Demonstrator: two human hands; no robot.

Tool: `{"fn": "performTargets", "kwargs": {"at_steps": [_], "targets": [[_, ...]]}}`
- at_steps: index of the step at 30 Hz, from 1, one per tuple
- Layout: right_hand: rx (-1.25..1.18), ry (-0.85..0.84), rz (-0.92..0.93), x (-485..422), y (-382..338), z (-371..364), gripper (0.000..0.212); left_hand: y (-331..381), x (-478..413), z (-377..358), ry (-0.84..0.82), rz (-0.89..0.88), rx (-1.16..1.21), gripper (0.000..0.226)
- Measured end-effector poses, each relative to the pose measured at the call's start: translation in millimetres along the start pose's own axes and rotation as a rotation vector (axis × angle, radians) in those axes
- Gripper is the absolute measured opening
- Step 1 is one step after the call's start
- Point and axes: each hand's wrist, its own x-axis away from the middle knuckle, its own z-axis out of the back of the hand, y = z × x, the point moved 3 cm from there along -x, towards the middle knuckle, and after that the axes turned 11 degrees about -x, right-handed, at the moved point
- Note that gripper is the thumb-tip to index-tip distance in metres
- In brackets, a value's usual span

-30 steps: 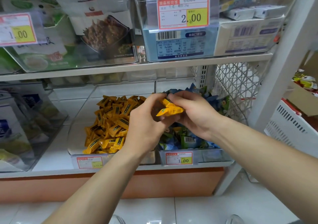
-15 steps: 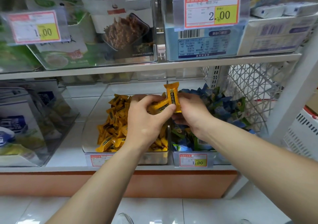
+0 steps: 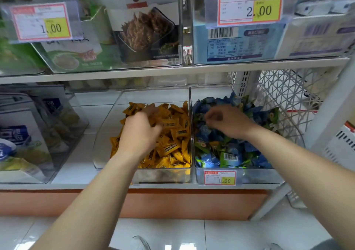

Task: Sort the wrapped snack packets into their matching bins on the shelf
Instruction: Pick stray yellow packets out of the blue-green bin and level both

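Your left hand (image 3: 139,132) is in the yellow bin (image 3: 163,175), your right hand (image 3: 230,123) over the blue bin (image 3: 259,175). Blur hides both grips, and sorting is probably unfinished.

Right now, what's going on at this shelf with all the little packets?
A person is sorting wrapped snacks on the lower shelf. Their left hand reaches into the yellow packets in the left clear bin, while the right hand is over the blue and green packets in the neighbouring bin, fingers curled. Motion blur hides whether either hand holds a packet.
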Motion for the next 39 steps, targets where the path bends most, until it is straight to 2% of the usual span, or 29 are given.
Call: {"fn": "performTargets", "kwargs": {"at_steps": [3, 5, 7, 11, 16, 20, 23, 25, 27, 29, 30, 32, 34, 36, 37, 39], "targets": [[0.394, -0.225, -0.008, 4, 14, -17, 0.010, 3, 2, 2, -0.018, -0.012, -0.136, 0.046], [0.580, -0.268, -0.032, 3, 17, -23, 0.007, 15, 7, 7, 0.073, -0.079, -0.177, 0.045], [0.644, -0.290, -0.074, 3, 19, -26, 0.012, 30, 14, 6, 0.095, -0.186, -0.167, 0.042], [0.669, -0.302, -0.088, 5, 24, -27, 0.027, 48, 33, -21, -0.191, -0.297, 0.018, 0.042], [0.382, -0.195, -0.063, 13, 13, -1, 0.011, 48, 31, -28, -0.174, -0.298, 0.032, 0.035], [0.183, -0.076, 0.002, 25, -13, 25, 0.015, 51, 25, -28, -0.059, -0.334, -0.034, 0.040], [-0.245, 0.036, 0.119, 33, -35, 29, 0.015, 67, 23, -25, 0.005, -0.377, 0.076, 0.052], [-0.511, 0.083, 0.173, 34, -44, 23, 0.016, 75, 22, -20, 0.050, -0.388, 0.216, 0.042], [-0.689, 0.169, 0.131, 29, -40, 13, 0.010, 71, 17, -13, 0.121, -0.331, 0.208, 0.031], [-0.563, 0.221, 0.078, 21, -29, 4, 0.006, 52, 8, -7, 0.131, -0.201, 0.019, 0.030], [-0.394, 0.176, 0.071, 17, -21, -2, 0.007, 41, 5, -5, 0.111, -0.126, -0.095, 0.030], [-0.050, -0.031, 0.073, 10, -7, -20, 0.023, 25, 2, -1, 0.092, -0.032, -0.193, 0.032], [0.266, -0.236, 0.050, 4, 5, -40, 0.052, 24, 4, -2, 0.087, -0.056, -0.111, 0.032], [0.489, -0.288, -0.014, -3, 13, -50, 0.075, 32, 13, -10, 0.011, -0.132, 0.001, 0.039], [0.525, -0.278, -0.026, -6, 14, -51, 0.076, 36, 19, -16, -0.049, -0.165, 0.025, 0.047], [0.549, -0.271, 0.021, -7, 16, -51, 0.061, 39, 29, -29, -0.163, -0.199, 0.034, 0.061]]}}
